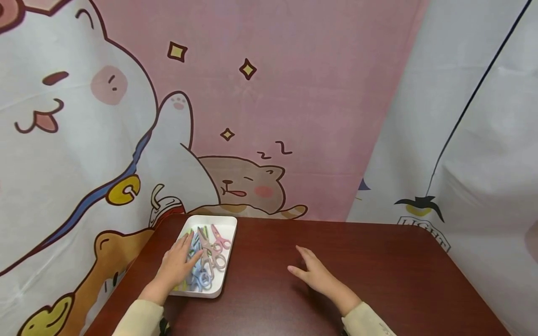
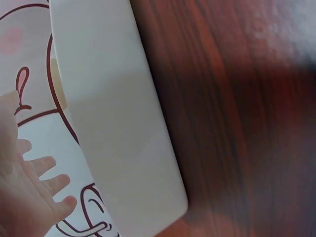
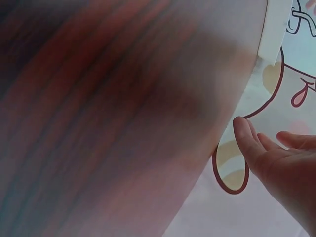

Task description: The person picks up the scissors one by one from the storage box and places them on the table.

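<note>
The left hand [image 1: 175, 262] spreads its fingers over the left side of a white tray [image 1: 220, 283] at the table's [image 1: 260, 280] left; whether it touches the blue scissors [image 1: 195, 280] inside is hard to tell. Pink scissors [image 1: 216, 234] lie at the tray's far right. Farther right, the right hand [image 1: 316, 273] hovers, thumb parted from extended fingers.

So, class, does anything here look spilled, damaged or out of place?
Nothing stands out. The scissors lie jumbled, but inside the white tray, which sits flat on the table. No spill or damage shows, though the left hand hides some scissors.
</note>
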### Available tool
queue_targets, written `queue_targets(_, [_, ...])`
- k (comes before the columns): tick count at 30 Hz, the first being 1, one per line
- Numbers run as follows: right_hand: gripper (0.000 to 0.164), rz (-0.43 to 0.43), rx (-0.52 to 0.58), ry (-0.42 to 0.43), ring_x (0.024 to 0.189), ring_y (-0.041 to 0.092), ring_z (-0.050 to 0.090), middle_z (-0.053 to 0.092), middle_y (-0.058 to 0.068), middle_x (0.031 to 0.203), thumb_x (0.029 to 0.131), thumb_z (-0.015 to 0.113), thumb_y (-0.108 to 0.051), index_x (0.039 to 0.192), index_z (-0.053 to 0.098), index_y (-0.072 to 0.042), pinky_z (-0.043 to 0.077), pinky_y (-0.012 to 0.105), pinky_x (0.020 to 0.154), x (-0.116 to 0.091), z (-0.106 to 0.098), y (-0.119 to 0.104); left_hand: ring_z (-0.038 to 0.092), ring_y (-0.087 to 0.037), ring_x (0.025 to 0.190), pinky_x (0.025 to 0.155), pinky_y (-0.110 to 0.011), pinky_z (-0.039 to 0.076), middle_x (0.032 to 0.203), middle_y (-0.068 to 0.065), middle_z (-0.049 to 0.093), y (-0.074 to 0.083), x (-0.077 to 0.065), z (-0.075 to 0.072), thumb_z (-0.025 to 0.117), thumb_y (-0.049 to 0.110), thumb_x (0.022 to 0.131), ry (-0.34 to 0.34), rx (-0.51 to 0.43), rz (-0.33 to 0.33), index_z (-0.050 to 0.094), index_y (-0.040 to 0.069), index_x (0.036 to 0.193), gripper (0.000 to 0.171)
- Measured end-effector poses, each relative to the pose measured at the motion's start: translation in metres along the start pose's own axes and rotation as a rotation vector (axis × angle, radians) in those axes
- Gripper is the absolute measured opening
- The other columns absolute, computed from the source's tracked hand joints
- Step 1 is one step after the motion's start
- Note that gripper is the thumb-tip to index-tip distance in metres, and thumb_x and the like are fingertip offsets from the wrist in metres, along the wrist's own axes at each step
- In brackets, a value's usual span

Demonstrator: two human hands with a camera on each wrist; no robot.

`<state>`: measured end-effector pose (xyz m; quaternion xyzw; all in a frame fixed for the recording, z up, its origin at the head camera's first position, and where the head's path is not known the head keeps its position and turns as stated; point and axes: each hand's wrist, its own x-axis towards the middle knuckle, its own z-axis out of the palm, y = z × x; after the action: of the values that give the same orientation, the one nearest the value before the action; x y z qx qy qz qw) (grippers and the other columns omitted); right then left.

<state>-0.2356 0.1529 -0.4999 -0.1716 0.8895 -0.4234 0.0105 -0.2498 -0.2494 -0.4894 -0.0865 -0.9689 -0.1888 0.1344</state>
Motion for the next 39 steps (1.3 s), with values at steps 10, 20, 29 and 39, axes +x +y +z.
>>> queue_targets(10, [0.071, -0.014, 0.052, -0.004, 0.107, 0.042, 0.057, 0.040, 0.030, 0.139, 0.088, 0.066, -0.034, 0.140, 0.037, 0.006, 0.045, 0.053, 0.092, 0.008, 0.018, -0.008, 0.026, -0.052, 0.132, 0.100, -0.071, 0.024, 0.149, -0.030, 0.024, -0.022, -0.006, -0.006, 0.049, 0.043, 0.096, -0.087, -0.080, -0.156, 0.020, -0.001, 0.149, 0.075])
queue_targets(20, [0.069, -0.013, 0.089, -0.017, 0.097, 0.037, 0.060, 0.044, 0.032, 0.132, 0.088, 0.066, -0.031, 0.137, 0.040, 0.010, 0.050, 0.046, 0.082, 0.016, 0.037, -0.022, 0.021, -0.054, 0.133, 0.108, -0.063, 0.019, 0.145, -0.039, 0.021, -0.047, -0.010, -0.007, 0.047, 0.039, 0.098, -0.185, -0.247, -0.278, 0.011, -0.011, 0.146, 0.079])
queue_targets(29, [0.070, 0.059, 0.180, -0.044, 0.088, 0.021, 0.057, 0.042, 0.031, 0.131, 0.087, 0.067, -0.031, 0.138, 0.038, 0.009, 0.049, 0.027, 0.066, 0.023, 0.061, -0.040, 0.033, -0.054, 0.127, 0.104, -0.062, 0.028, 0.136, -0.041, 0.035, -0.061, -0.017, -0.009, 0.047, 0.030, 0.098, -0.198, -0.259, -0.315, 0.028, -0.016, 0.139, 0.064])
queue_targets(39, [0.071, 0.168, 0.393, -0.029, 0.063, 0.017, 0.056, 0.041, 0.030, 0.128, 0.084, 0.070, -0.016, 0.140, 0.034, 0.009, 0.050, 0.031, 0.055, 0.028, 0.098, -0.066, 0.047, -0.040, 0.111, 0.097, -0.056, 0.037, 0.134, -0.035, 0.040, -0.069, -0.026, -0.011, 0.044, 0.025, 0.100, -0.236, -0.405, -0.408, 0.033, -0.010, 0.138, 0.053])
